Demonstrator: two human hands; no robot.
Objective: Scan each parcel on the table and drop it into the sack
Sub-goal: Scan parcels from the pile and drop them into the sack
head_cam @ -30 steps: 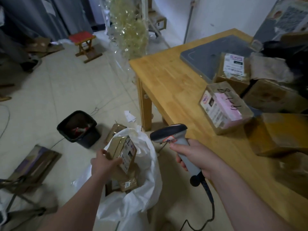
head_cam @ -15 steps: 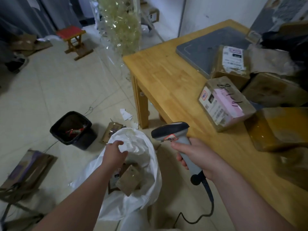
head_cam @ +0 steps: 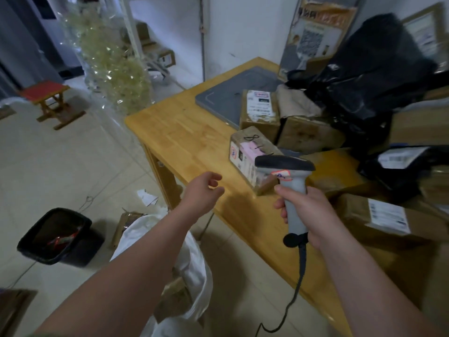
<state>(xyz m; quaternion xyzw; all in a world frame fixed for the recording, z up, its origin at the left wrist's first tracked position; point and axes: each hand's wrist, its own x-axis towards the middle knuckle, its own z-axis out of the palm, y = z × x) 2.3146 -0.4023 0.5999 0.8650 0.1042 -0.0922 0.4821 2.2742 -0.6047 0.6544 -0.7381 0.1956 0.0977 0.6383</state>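
Here, at the lower left of the frame, one black bin (head_cam: 54,235) stands on the tiled floor with red scraps inside. Above it, in the upper left, is one red-topped stool (head_cam: 46,90). One tall clear wrap of pale yellow filling (head_cam: 114,69) rises just right of the stool.

At bottom centre one white sack (head_cam: 194,259) gapes open on the floor beside the table leg. Brown cardboard (head_cam: 175,297) shows inside it, but the number of parcels there cannot be told. One brown box (head_cam: 126,222) lies on the floor just left of the sack.

The person's left hand (head_cam: 201,193) hovers over the near edge of the one wooden table (head_cam: 184,132), fingers loosely curled and grasping nothing. It is near but apart from the pink-labelled parcel (head_cam: 245,152), which lies by the table's front edge at mid-frame. Behind that parcel one grey pad (head_cam: 226,96) lies flat, with a white-labelled box (head_cam: 260,110) at its near right corner and a plain brown box (head_cam: 308,135) beside it.

Right of centre, the right hand (head_cam: 306,215) is clenched round the grey handle of one black-headed scanner (head_cam: 289,176). The scanner is held upright in front of the pink-labelled parcel, and its cord hangs to the bottom edge.

Further right lie a yellow-taped parcel (head_cam: 340,171) and a flat labelled carton (head_cam: 384,217), making five cardboard parcels plainly in view on the table. There are also two black plastic items: one large black bag (head_cam: 371,76) at the upper right and one labelled black mailer (head_cam: 408,164) at the right edge.
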